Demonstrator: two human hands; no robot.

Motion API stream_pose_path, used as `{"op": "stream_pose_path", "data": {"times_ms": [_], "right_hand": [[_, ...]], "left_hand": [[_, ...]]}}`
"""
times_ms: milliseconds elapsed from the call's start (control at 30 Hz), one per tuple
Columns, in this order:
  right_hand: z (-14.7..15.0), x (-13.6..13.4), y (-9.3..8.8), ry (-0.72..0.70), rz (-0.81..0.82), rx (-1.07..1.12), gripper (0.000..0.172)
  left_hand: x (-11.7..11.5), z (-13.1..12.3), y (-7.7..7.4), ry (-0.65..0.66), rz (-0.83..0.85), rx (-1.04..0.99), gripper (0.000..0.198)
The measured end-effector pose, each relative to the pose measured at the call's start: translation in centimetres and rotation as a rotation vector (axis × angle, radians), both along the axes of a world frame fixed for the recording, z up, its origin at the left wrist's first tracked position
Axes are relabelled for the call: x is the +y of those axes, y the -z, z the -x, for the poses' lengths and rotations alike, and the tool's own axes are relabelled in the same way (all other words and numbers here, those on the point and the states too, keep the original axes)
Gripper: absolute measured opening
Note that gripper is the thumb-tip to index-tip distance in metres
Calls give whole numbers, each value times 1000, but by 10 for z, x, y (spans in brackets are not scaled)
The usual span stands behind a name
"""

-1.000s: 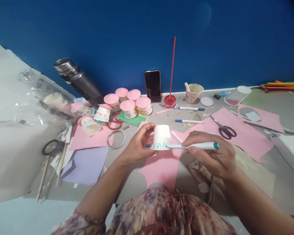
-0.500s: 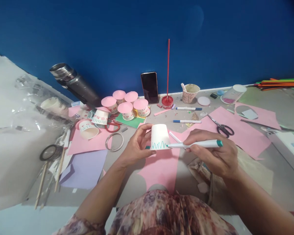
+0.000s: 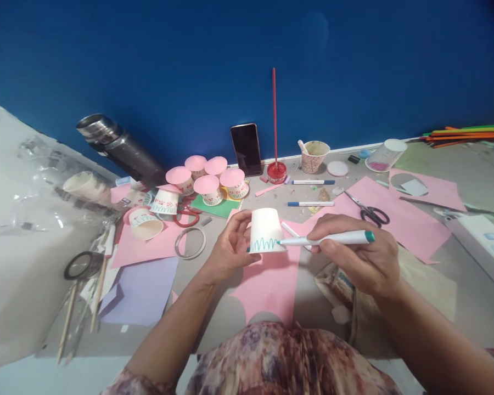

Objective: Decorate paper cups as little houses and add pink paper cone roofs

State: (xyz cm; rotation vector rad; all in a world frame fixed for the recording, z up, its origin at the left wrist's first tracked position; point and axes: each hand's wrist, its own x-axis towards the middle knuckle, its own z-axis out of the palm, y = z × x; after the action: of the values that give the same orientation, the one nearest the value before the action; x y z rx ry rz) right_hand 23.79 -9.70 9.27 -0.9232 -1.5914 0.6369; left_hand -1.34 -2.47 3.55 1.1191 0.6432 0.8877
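An upside-down white paper cup [image 3: 265, 224] is held at its left side by my left hand [image 3: 233, 244], fingers behind and thumb near the rim. Green zigzag lines run along the cup's lower edge. My right hand [image 3: 356, 255] grips a white marker [image 3: 341, 238] with a green end, its tip touching the cup at the right end of the zigzag. Below the cup lies pink paper [image 3: 267, 285] with curved cut edges. To the left, several decorated cups with pink paper tops [image 3: 206, 185] stand close together.
A dark flask [image 3: 123, 151] leans at the back left, near a propped phone [image 3: 246, 148]. Black-handled scissors [image 3: 374, 215] lie on pink paper at right. A tape ring [image 3: 190, 243], purple paper [image 3: 142, 291], two blue-capped markers and a patterned cup [image 3: 314, 157] surround the hands.
The green zigzag shows further round the cup, which is turned slightly in my left hand. The marker tip sits a little further left and higher. The whole view has shifted slightly.
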Motion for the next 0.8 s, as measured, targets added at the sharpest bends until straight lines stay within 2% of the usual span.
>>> {"op": "stream_pose_path", "data": {"times_ms": [333,467,600,700,800], "right_hand": [[-1,-1,-2,-51,23,38,17],[-2,-1,-3,7,20,34,14],[-4,-3,0,-49,60,70,14],[-1,-1,4,59,31,93,18],[3,6,10,175,-7,-64,18]], "left_hand": [[-4,-3,-1,-18,107,-6,85],[-6,-5,0,0,177,1,90],[-8,-5,1,9,192,-7,93],[-9,-5,2,23,200,-21,99],[-12,-6,3,33,201,-7,102]]}}
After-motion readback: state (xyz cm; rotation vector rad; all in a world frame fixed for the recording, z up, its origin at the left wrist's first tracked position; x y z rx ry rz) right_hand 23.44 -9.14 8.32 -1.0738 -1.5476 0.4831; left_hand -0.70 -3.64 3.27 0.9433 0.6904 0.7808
